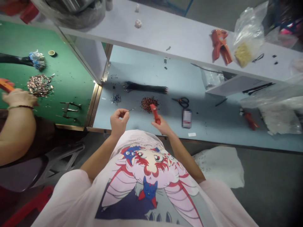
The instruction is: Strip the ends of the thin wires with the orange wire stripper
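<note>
The left hand (119, 122) pinches a short thin wire (131, 109) between closed fingertips; the right hand (163, 126) clamps a slim red hand tool (155, 113), both just above the blue desk's (213, 132) front edge.

The person is wearing a loose, pale pink short-sleeved cotton T-shirt (146, 176), filling the bottom centre of the frame. A large cartoon print (148, 167) is covering its front: a white cat-like face (149, 157) with big eyes and red markings, a small blue cat (149, 189) with red ears, pink striped wing shapes (180, 198), and a dark navy patch (118, 208) along the lower edge. Tiny lettering (139, 138), too small to read, is running near the collar. The left hand (119, 121) and right hand (162, 126) are showing bare.
</note>
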Demonstrator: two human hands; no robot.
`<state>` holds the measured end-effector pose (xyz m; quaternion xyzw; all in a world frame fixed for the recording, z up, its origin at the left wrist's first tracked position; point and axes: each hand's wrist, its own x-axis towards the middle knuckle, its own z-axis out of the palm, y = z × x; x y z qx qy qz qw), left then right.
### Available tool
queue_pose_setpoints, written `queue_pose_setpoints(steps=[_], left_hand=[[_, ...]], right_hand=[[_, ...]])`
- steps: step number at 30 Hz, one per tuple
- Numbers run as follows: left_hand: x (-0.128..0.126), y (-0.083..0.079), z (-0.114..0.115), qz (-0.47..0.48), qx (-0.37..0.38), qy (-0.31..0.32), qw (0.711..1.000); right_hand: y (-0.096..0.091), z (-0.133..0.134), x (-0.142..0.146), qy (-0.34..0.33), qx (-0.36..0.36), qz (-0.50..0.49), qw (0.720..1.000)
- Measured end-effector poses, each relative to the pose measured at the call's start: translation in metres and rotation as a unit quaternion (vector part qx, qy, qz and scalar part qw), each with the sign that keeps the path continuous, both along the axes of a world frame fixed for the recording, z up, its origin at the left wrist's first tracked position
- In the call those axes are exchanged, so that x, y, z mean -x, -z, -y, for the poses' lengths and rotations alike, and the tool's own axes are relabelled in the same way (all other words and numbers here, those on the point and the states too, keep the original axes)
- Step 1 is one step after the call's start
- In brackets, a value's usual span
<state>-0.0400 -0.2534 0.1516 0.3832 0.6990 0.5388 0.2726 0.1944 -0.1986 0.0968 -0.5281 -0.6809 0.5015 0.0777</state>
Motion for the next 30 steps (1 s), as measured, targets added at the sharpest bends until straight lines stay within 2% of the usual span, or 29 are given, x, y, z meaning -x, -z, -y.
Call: queue_pose_setpoints(steps=[2,3,6,9,11,13,14,16,18,20,22,25,30], left_hand=[[-0.001,-0.002,0.003,-0.100,-0.055,0.014,0.993],[-0.002,-0.004,0.004,-0.149,-0.089,0.026,0.985],[-0.005,-0.006,0.007,-0.256,-0.167,0.063,0.950],[-0.004,-0.005,0.010,-0.301,-0.194,0.083,0.930],[-0.002,-0.003,0.011,-0.307,-0.189,0.094,0.928],[0.000,-0.002,0.012,-0.312,-0.168,0.103,0.929],[0.001,-0.001,0.012,-0.317,-0.155,0.107,0.929],[0.002,0.000,0.011,-0.326,-0.133,0.117,0.929],[0.002,0.001,0.009,-0.323,-0.129,0.132,0.928],[-0.001,0.000,0.007,-0.311,-0.143,0.148,0.928],[-0.003,0.000,0.005,-0.313,-0.169,0.161,0.921],[-0.006,0.000,0.003,-0.349,-0.194,0.172,0.901],[-0.004,0.001,0.004,-0.362,-0.156,0.187,0.900]], right_hand=[[0.022,-0.001,0.011,-0.074,-0.121,0.200,0.969],[0.032,0.000,0.018,-0.107,-0.141,0.238,0.955],[0.055,0.004,0.037,-0.161,-0.139,0.245,0.946],[0.063,0.004,0.052,-0.190,-0.138,0.228,0.945],[0.056,0.001,0.058,-0.199,-0.145,0.213,0.945],[0.035,-0.002,0.059,-0.174,-0.169,0.175,0.954],[0.021,-0.003,0.059,-0.149,-0.187,0.142,0.960],[-0.013,-0.003,0.055,-0.045,-0.245,-0.005,0.968],[-0.044,-0.001,0.052,-0.014,-0.294,-0.126,0.947],[-0.065,0.002,0.052,-0.032,-0.337,-0.177,0.924],[-0.073,0.003,0.054,-0.049,-0.367,-0.186,0.910],[-0.069,0.003,0.060,-0.056,-0.400,-0.158,0.901],[-0.060,0.001,0.065,-0.104,-0.441,-0.072,0.889]])
